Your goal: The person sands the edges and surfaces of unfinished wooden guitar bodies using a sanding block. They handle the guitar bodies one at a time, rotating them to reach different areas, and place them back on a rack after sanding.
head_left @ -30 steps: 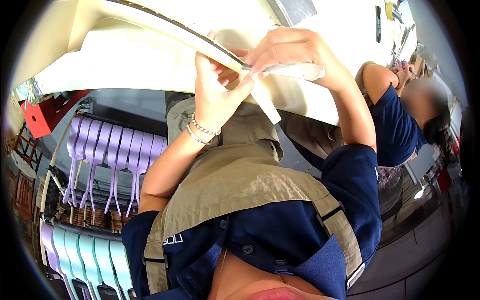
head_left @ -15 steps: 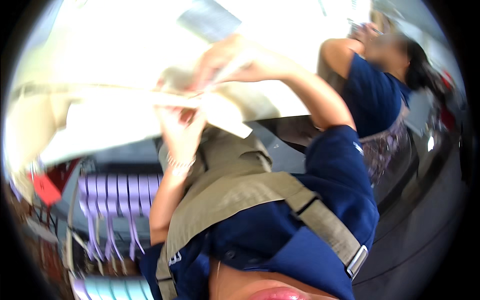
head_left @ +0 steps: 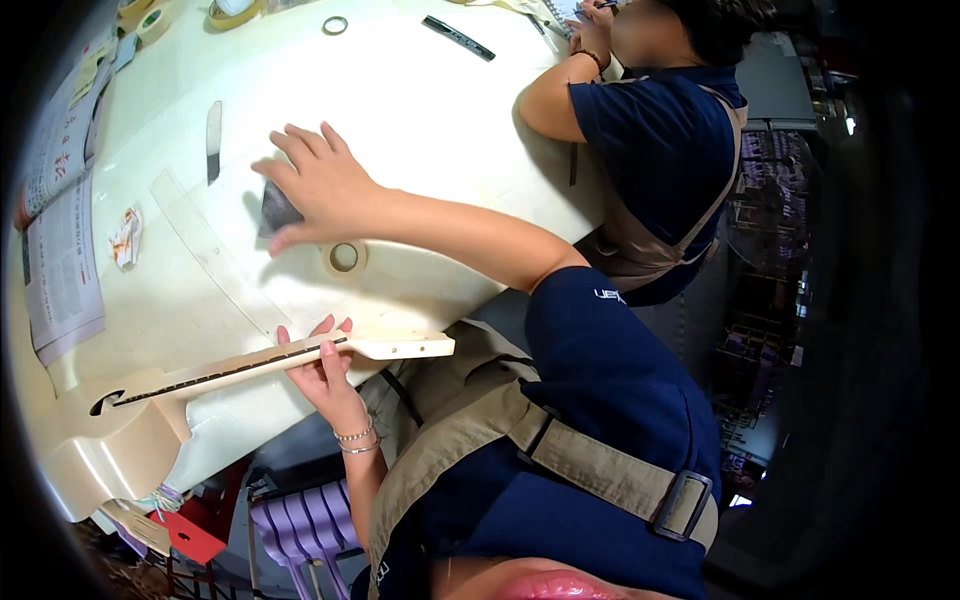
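An unpainted, cream-coloured ukulele or small guitar (head_left: 110, 450) lies at the table's near left edge, its neck pointing right toward my body. My left hand (head_left: 325, 375) is wrapped around the neck near the pale headstock (head_left: 405, 347), thumb against the edge of the dark-fretted fingerboard (head_left: 230, 368). Farther out, my right hand (head_left: 325, 190) reaches over the table with its fingers spread. Beneath its palm and thumb lies a dark grey square sheet (head_left: 279, 212), partly hidden; whether I touch it, I cannot tell. A roll of cream tape (head_left: 344, 258) rests beside that wrist.
A dark-handled blade-like tool (head_left: 214, 145), clear strip (head_left: 205, 245), crumpled paper (head_left: 126, 240) and newspaper (head_left: 62, 270) lie leftward. A black marker (head_left: 458, 38) is farther off. A co-worker (head_left: 660, 150) leans on the table at right. Purple parts (head_left: 305, 530) hang below the edge.
In the blurred earlier frame both hands were together at the neck. My right hand has moved away to the grey sheet and spread open; my left hand stays on the neck. The view has shifted.
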A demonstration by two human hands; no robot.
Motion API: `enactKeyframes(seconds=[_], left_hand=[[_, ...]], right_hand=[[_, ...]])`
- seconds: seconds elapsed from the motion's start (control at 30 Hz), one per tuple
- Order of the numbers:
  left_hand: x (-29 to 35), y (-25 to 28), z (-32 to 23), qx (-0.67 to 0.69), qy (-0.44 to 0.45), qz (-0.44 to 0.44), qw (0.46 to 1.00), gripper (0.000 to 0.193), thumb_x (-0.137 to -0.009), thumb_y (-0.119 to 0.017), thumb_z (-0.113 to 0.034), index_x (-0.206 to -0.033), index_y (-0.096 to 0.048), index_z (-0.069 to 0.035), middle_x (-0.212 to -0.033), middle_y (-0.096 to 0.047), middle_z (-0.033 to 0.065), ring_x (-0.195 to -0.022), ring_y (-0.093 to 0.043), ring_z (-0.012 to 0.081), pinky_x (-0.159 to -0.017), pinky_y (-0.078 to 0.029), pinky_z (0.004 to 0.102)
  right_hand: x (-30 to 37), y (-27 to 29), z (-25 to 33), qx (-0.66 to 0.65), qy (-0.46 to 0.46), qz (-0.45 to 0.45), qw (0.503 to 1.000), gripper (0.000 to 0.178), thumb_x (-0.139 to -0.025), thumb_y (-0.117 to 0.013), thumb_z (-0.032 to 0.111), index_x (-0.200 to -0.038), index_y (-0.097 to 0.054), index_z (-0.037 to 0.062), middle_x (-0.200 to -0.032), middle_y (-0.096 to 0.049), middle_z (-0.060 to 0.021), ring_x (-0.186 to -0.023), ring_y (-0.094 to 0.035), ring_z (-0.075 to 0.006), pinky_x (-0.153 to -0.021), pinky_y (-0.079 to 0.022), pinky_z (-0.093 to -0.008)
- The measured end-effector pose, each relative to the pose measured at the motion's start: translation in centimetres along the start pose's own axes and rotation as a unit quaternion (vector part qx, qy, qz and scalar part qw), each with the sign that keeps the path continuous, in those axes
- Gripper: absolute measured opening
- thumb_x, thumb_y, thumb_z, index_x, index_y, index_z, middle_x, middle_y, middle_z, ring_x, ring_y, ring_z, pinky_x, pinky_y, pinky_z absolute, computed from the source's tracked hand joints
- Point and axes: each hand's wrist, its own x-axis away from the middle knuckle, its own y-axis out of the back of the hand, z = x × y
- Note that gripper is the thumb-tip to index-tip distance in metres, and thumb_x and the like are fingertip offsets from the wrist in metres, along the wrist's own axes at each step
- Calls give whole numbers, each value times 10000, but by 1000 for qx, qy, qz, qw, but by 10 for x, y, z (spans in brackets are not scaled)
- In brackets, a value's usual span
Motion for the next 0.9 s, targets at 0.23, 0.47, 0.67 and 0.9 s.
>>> enactKeyframes(seconds=[0.23,0.47,0.67,0.9], left_hand=[[-1,11,0,0,-10,46,999,665,-901,-483,-114,-1417,-72,-31,-1195,-510,220,-1027,-586,293,-760,-522,313],[0,2,0,6,-6,35,999,672,-891,-499,-103,-1417,-86,-27,-1188,-515,215,-1028,-588,299,-778,-519,322],[-2,7,4,-17,1,15,1000,654,-904,-488,-72,-1417,-86,-26,-1172,-528,210,-1003,-602,295,-786,-517,320],[10,57,-51,-288,43,91,952,371,-910,-540,-143,-1242,-484,11,-934,-653,96,-806,-637,133,-709,-506,258]], right_hand=[[14,-12,-11,-27,6,101,994,832,-654,-756,457,-1324,-381,136,-1280,-429,-202,-1252,-355,-394,-1013,-261,-593],[18,-14,-13,-14,-4,78,997,787,-670,-754,419,-1307,-391,134,-1267,-443,-183,-1234,-376,-378,-1019,-262,-584],[13,-25,-7,-33,9,23,999,719,-641,-757,425,-1214,-479,93,-1149,-503,-175,-1116,-448,-349,-980,-300,-541],[43,38,-4,-75,-9,15,997,537,-735,-705,382,-1210,-552,186,-1063,-546,-133,-886,-593,-289,-717,-507,-368]])
